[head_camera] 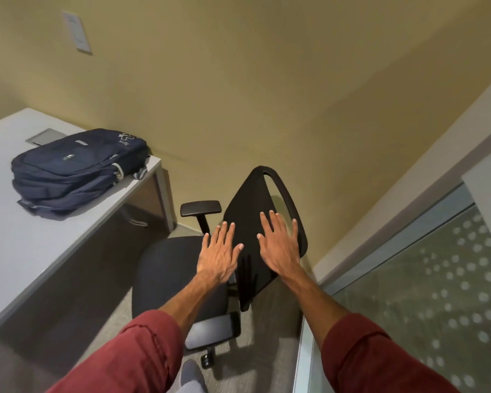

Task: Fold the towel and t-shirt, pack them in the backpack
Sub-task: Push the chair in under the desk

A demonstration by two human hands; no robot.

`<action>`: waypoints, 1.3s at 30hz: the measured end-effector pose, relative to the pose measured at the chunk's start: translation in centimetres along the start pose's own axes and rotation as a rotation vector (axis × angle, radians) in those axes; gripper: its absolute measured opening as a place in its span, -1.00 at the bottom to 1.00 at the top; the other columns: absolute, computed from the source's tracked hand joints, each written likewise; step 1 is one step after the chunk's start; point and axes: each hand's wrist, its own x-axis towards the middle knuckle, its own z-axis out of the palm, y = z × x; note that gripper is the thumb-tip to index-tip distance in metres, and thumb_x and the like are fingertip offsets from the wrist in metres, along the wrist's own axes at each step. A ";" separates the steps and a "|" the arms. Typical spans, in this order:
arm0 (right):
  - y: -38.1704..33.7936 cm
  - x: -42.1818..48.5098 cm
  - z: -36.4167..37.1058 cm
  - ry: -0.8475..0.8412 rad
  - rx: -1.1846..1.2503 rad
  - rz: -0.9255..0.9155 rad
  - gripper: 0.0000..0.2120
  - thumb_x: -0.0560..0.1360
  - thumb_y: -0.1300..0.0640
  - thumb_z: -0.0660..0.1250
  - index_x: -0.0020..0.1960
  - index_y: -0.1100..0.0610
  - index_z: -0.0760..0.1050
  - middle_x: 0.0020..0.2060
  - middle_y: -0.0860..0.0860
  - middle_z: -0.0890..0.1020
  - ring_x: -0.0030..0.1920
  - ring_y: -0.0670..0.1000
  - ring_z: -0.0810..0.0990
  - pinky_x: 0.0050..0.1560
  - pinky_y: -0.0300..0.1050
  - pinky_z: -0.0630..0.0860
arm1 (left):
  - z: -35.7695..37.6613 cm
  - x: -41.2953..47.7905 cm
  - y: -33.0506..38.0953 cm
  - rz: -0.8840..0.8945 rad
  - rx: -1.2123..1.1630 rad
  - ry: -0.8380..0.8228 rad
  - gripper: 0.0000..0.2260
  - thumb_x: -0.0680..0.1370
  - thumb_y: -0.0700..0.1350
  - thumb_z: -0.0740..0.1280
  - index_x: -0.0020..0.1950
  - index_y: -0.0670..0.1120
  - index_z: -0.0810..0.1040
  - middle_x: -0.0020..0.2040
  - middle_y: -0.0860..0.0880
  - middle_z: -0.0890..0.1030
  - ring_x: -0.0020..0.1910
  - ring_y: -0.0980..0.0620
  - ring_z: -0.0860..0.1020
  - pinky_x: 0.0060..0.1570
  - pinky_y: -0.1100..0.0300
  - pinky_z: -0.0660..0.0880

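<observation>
A dark blue backpack (pixel 77 173) lies flat and zipped on the grey desk (pixel 14 236) at the left, near the desk's far corner. Both arms in red sleeves reach forward over a black office chair (pixel 264 222). My left hand (pixel 220 252) is open with fingers spread, above the chair seat. My right hand (pixel 279 245) is open too, palm down in front of the chair's backrest. Neither hand holds anything. No towel or t-shirt is in view.
The chair stands between the desk and a frosted glass partition (pixel 425 293) with a dot pattern at the right. Its armrests (pixel 200 208) stick out at both sides. A yellow wall is behind. A grey cable hatch (pixel 46 136) is set into the desk behind the backpack.
</observation>
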 end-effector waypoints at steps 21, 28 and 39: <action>12.6 22.7 3.2 0.005 0.065 -0.621 -0.47 0.75 -0.10 0.13 0.70 -0.04 0.27 0.68 -0.03 0.29 0.68 -0.01 0.22 0.69 0.24 0.10 | 2.7 15.1 12.1 -0.401 -0.338 0.112 -0.21 0.68 0.44 -0.18 0.76 -0.03 -0.16 0.77 -0.09 -0.05 0.74 -0.09 -0.03 0.70 -0.20 -0.04; 14.0 26.2 4.8 -0.092 0.047 -0.624 -0.36 0.74 -0.27 0.07 0.76 -0.15 0.01 0.73 -0.10 -0.30 0.74 -0.01 -0.23 0.65 0.45 -0.22 | 2.8 12.8 18.1 -0.293 -0.400 0.048 0.14 0.45 0.70 0.03 0.68 0.05 -0.46 0.71 0.01 -0.40 0.72 -0.03 -0.27 0.65 -0.37 -0.11; 12.9 27.5 7.2 -0.183 0.336 -0.475 -0.35 0.69 -0.22 0.28 0.72 -0.09 0.23 0.76 -0.05 -0.16 0.75 0.06 -0.20 0.60 0.51 -0.05 | 5.5 11.1 20.0 -0.350 -0.574 -0.006 0.19 0.47 0.39 0.35 0.64 0.05 -0.54 0.65 0.09 -0.52 0.69 -0.01 -0.38 0.65 -0.38 -0.04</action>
